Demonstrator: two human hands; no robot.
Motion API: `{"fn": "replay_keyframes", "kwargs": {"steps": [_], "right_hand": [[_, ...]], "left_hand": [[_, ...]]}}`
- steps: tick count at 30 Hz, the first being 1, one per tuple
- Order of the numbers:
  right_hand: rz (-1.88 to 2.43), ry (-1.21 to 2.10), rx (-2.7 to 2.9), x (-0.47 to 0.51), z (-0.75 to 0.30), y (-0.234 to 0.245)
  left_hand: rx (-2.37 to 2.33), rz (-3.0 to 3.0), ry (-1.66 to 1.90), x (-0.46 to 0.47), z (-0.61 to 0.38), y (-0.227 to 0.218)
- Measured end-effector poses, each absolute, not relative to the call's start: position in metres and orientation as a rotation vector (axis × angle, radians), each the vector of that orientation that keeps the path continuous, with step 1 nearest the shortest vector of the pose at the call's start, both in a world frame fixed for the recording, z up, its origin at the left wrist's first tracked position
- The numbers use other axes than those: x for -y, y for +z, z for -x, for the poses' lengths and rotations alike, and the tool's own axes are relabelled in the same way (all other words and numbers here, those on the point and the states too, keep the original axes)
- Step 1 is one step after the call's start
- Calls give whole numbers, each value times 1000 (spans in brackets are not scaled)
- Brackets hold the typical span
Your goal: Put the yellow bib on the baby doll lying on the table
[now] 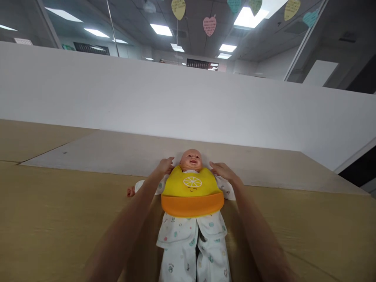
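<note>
A baby doll [191,159] lies on its back with its head toward the wall, dressed in a white patterned outfit [179,250]. Over its chest spreads a yellow silicone bib [192,182] with a white citrus slice and smiling face, and an orange catch pocket [192,205] along the bottom. My left hand [165,166] is beside the doll's head on the left, fingers stretched out and apart from the head. On the other side, my right hand [222,170] is near the bib's shoulder, fingers extended. The back of the bib's neckband is hidden.
The doll rests across a wood-coloured surface [73,219] and a grey panel [117,152]. Behind stands a low white wall [182,102] with glass above it. Heart-shaped paper notes [209,26] hang on the glass.
</note>
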State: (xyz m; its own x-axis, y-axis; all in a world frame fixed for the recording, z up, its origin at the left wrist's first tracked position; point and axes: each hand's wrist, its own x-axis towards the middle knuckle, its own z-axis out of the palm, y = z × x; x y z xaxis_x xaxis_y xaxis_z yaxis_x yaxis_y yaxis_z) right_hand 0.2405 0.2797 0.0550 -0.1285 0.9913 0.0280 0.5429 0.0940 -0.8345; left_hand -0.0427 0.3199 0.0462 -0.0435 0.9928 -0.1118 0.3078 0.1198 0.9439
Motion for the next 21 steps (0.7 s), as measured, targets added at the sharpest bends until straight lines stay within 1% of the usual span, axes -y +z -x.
{"fn": "replay_keyframes", "kwargs": {"steps": [1,3,7,12,14,21], "right_hand": [[1480,1046,1687,-289,-231,53],[1440,1196,1599,-302,-218,47],[1260,1325,1470,-312,-207,41],[1197,1453,1305,-304,-200,46],[1192,1467,1249,-302,-199,49],[1163,1302,1179,-303,-202,53]], "left_hand": [[-1491,-1283,938,-326,35,47],[-1426,-1134,874,-336,27,46],[-1271,-814,857,-345,25,38],[-1184,-716,879,-345,28,31],[-1114,-660,925,-342,29,34],[-846,-600,997,-326,30,46]]}}
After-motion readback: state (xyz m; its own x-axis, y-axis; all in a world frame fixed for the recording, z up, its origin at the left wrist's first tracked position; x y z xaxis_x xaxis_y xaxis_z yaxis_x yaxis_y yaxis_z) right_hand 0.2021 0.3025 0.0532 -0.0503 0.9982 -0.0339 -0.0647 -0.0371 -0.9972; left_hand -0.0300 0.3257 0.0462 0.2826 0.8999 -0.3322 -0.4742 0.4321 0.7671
